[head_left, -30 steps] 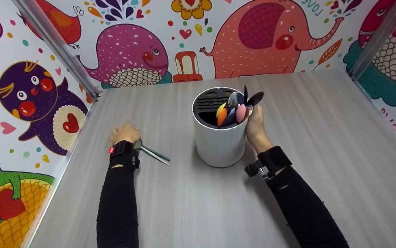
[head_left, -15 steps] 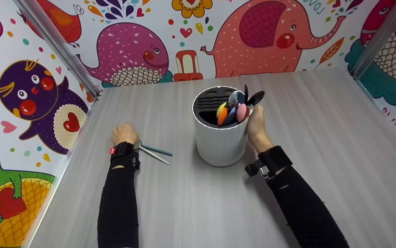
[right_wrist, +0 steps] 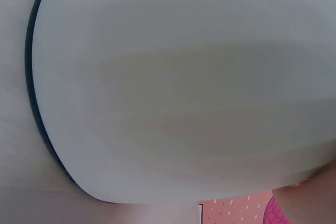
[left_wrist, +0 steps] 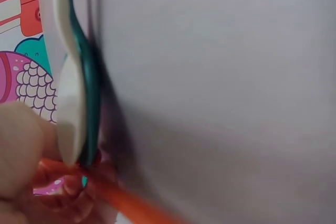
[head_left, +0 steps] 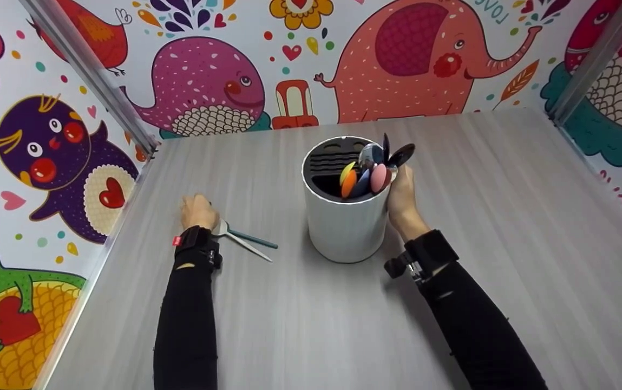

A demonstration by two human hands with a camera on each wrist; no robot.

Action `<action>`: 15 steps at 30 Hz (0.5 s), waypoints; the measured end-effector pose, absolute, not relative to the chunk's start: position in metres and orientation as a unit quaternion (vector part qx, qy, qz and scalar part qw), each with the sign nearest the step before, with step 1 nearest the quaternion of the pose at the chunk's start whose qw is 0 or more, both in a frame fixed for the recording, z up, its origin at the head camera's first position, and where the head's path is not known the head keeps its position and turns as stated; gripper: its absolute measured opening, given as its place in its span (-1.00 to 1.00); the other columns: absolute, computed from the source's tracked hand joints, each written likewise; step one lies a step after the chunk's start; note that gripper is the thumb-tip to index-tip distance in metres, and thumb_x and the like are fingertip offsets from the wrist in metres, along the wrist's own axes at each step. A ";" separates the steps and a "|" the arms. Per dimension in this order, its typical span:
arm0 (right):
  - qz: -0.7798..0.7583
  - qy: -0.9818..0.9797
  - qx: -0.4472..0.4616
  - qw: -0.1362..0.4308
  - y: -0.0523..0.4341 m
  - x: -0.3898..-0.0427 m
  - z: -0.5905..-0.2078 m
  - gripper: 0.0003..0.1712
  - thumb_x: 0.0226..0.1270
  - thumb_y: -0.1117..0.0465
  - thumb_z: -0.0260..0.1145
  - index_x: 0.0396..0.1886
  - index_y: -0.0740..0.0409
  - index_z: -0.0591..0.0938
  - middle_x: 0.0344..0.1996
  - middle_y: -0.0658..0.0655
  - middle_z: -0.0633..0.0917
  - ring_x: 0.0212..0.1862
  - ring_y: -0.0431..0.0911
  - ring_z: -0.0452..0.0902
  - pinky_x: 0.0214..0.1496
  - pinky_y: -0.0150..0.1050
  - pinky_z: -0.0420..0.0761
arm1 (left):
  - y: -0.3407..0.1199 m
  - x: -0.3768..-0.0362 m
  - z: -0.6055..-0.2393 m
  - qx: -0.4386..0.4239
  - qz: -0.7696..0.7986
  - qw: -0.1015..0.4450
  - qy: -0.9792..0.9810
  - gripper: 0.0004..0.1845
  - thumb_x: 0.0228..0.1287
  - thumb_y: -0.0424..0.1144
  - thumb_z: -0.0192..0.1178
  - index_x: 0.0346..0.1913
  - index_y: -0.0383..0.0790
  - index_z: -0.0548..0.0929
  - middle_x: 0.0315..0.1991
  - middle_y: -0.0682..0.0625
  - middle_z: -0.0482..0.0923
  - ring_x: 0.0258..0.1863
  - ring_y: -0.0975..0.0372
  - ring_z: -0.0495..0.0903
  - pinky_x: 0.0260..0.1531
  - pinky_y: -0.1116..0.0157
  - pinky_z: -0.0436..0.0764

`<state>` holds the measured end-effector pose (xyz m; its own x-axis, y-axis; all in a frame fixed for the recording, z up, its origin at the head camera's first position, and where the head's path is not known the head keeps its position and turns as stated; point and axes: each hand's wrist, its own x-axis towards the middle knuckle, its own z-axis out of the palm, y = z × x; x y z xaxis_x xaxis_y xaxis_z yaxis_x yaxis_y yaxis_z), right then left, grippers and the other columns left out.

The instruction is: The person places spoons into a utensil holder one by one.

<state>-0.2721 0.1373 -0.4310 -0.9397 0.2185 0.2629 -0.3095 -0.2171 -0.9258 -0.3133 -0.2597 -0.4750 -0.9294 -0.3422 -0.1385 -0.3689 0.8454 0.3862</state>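
In the head view my left hand is low over the table at the left, holding a white spoon and a teal spoon by their bowls, one against the other. Their handles point right and spread apart. An orange strip crosses below the bowls at my fingers in the left wrist view. My right hand holds the right side of a white round utensil holder, fingers round its far side and partly hidden. Several spoons stand in it, among them an orange one and a pink one.
The holder's black top has wavy slots and a dark opening at the front. A light wood-grain table lies under everything. Cartoon-printed walls stand behind and at both sides, with metal posts at the corners.
My left hand has shifted slightly right with the two spoons, and its fingers have drawn in. The spoon handles have spread further apart. My right hand and the holder stay in place.
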 end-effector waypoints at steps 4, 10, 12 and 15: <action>0.779 -0.601 0.035 0.174 0.138 -0.272 -0.431 -0.45 0.60 -0.04 -0.11 -0.26 0.07 0.77 -0.35 -0.02 0.76 -0.24 -0.17 0.65 -0.05 -0.31 0.58 | -0.257 -0.314 -0.475 -0.178 0.218 0.021 0.959 -0.51 0.35 -0.43 0.09 0.30 -0.57 0.39 0.26 -0.51 0.34 0.25 -0.34 0.39 0.25 -0.14 0.41; 0.780 -0.600 0.047 0.170 0.139 -0.274 -0.429 -0.46 0.57 -0.07 -0.05 -0.11 0.13 0.78 -0.28 0.05 0.80 -0.19 -0.09 0.72 -0.01 -0.24 0.62 | -0.252 -0.316 -0.477 -0.170 0.253 -0.028 0.952 -0.45 0.34 -0.47 0.08 0.36 -0.49 0.25 0.16 -0.49 0.50 0.14 -0.30 0.52 0.15 -0.14 0.49; 0.786 -0.594 0.041 0.169 0.138 -0.274 -0.429 -0.46 0.59 -0.05 -0.07 -0.20 0.10 0.77 -0.34 0.02 0.77 -0.23 -0.14 0.68 -0.05 -0.28 0.61 | -0.251 -0.315 -0.478 -0.169 0.251 -0.031 0.953 -0.49 0.37 -0.45 0.06 0.34 -0.46 0.27 0.15 -0.48 0.50 0.12 -0.31 0.53 0.11 -0.16 0.50; 0.789 -0.590 0.023 0.170 0.136 -0.272 -0.429 -0.47 0.61 -0.03 -0.12 -0.35 0.01 0.73 -0.41 -0.06 0.73 -0.30 -0.23 0.61 -0.11 -0.35 0.56 | -0.251 -0.314 -0.481 -0.161 0.244 -0.037 0.956 -0.61 0.41 -0.43 0.01 0.25 -0.46 0.36 0.15 -0.45 0.49 0.12 -0.30 0.52 0.10 -0.17 0.50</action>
